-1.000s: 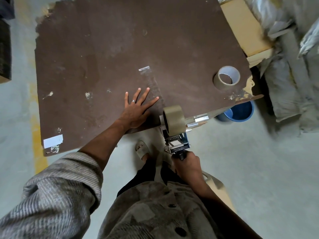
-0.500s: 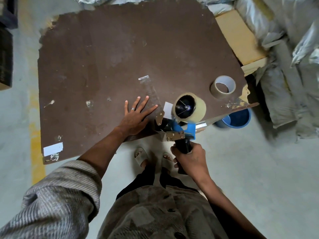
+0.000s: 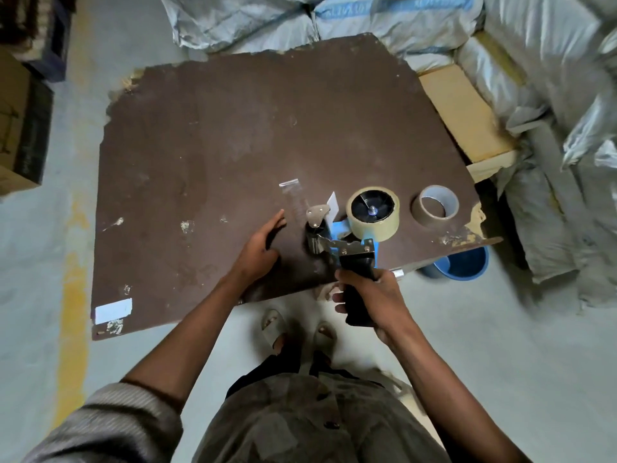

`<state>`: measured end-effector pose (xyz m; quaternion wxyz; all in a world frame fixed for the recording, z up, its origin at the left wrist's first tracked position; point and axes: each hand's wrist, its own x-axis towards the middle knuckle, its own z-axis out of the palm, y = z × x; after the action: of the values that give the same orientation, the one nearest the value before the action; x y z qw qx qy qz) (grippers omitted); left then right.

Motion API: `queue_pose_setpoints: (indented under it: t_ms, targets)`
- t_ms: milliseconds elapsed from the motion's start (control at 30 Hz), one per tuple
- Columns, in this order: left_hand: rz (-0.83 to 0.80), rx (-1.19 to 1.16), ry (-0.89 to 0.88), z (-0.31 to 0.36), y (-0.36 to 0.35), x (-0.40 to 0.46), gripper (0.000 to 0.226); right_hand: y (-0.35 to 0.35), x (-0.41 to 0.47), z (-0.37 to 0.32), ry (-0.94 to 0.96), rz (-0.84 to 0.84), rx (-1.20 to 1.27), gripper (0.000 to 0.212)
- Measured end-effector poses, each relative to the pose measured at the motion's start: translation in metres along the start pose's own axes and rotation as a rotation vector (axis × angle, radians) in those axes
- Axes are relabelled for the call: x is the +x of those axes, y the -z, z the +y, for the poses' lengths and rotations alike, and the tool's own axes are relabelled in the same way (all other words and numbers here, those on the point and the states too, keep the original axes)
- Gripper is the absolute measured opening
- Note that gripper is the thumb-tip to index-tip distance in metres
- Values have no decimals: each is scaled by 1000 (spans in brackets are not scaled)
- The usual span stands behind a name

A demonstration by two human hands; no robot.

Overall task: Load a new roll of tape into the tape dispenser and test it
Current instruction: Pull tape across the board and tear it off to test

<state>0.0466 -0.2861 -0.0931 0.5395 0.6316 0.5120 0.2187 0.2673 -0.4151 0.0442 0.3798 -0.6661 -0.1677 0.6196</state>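
The tape dispenser (image 3: 340, 238), blue-framed with metal plates and a black handle, is held near the worktop's (image 3: 233, 135) front edge, loaded with a clear tape roll (image 3: 373, 213). The handle is gripped by the right hand (image 3: 370, 297). The left hand (image 3: 263, 243) is half-curled on the rough brown board, no longer spread flat. A grey spent core (image 3: 435, 206) is seen near the right corner.

Brown board (image 3: 233, 145) lies flat as worktop over grey concrete floor (image 3: 500, 362). Yellow painted stripe (image 3: 71, 295) on floor left of board. Grey-white woven sacks (image 3: 334, 18) stacked behind and right of board. Cardboard box (image 3: 15, 128) far left. Blue bucket (image 3: 464, 267) under board's right corner. Light dim, soft
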Motion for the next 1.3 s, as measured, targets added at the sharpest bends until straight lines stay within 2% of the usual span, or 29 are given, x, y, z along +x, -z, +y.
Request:
queue_pose_setpoints:
  t_ms: [133, 233, 600, 867, 1100, 1300]
  targets:
    - [59, -433, 166, 30, -3, -5, 81, -4, 10, -16, -22, -51, 26, 16]
    - [34, -564, 168, 46, -2, -5, 74, -11, 17, -25, -32, -76, 68, 15]
    - [89, -578, 131, 67, 15, 5, 32, -36, 37, -45, -76, -150, 66, 15]
    - [168, -540, 173, 54, 60, 33, 19, -70, 68, -63, -172, -91, 85, 13]
    - [-17, -457, 146, 52, 111, 66, 15, -98, 90, -79, -155, -101, 139, 12]
    - [-126, -511, 178, 57, 135, 86, 17, -112, 98, -89, -176, -95, 186, 11]
